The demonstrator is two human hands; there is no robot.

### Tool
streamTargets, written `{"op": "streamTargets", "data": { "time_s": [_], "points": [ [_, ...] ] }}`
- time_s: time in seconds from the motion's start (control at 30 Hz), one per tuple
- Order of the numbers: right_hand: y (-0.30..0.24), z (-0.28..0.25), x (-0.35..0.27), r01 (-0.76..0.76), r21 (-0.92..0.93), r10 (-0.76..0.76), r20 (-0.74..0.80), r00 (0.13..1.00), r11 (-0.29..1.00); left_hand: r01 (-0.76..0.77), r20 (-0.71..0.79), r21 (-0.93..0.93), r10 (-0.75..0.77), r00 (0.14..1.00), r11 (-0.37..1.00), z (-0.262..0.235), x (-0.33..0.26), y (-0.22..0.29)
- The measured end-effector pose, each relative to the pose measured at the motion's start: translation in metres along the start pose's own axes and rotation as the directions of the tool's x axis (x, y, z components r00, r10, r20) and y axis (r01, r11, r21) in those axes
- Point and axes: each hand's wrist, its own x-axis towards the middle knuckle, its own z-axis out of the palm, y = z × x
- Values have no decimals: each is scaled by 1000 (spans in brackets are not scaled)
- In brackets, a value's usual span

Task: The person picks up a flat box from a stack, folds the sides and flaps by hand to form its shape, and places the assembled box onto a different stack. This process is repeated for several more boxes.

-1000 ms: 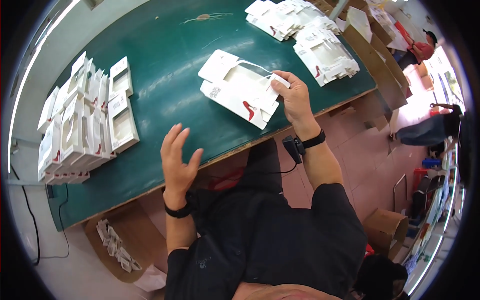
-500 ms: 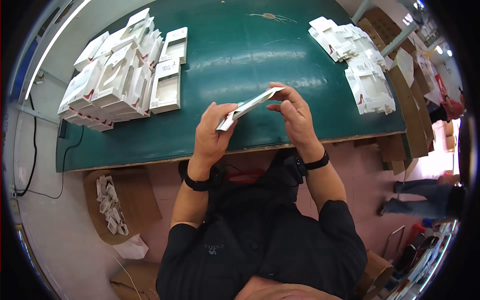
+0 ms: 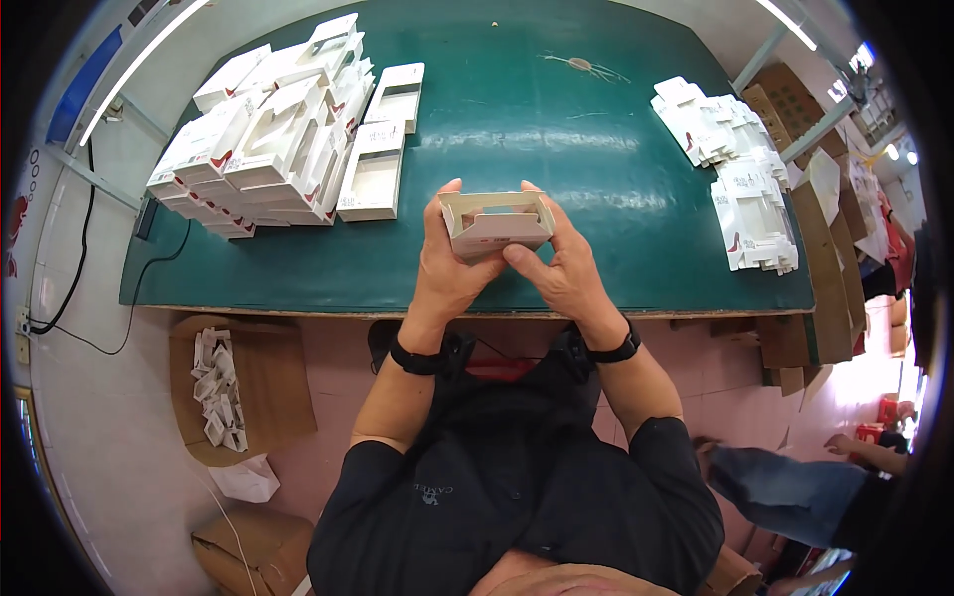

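Over the near part of the green table, a small white cardboard box (image 3: 494, 241) is held up between my two hands. The box is unfolded, with an open end and raised flaps at its top. My left hand (image 3: 444, 266) grips its left side, fingers wrapped behind it. My right hand (image 3: 566, 260) closes on the right side, the thumb pressed on the lower front. The fingers behind the box are partly hidden.
A high stack of formed white boxes (image 3: 243, 134) stands at the left of the green table (image 3: 537, 119). Flat white cartons (image 3: 747, 209) lie overlapping at the right. Below left, a brown carton (image 3: 273, 397) holds white pieces. Another person's jeans (image 3: 785, 487) show at lower right.
The thin, flat carton has been opened into a box. My right hand has closed on it, and both hands have turned it to face me. A person at the right has come closer.
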Motion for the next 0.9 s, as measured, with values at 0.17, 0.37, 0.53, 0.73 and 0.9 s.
{"op": "streamTargets", "data": {
  "time_s": [0.17,0.37,0.53,0.73,0.9],
  "points": [
    [5,7,2,60,-49,-64,-77,995,997,-26,-14,53,27,1000,998,4,3,-7],
    [-3,6,3,7,-15,-8,-63,998,1000,-16,-24,43,17,1000,999,6,6,-1],
    [2,4,5,-58,182,58,4,998,982,-52,22,107,50,999,993,3,9,5],
    [1,-9,7,-106,160,108,-4,994,981,-113,28,117,111,993,987,-8,5,6],
    [-2,-15,10,10,11,-10,23,1000,1000,-184,15,188,185,983,965,-18,7,21]
  ]
}}
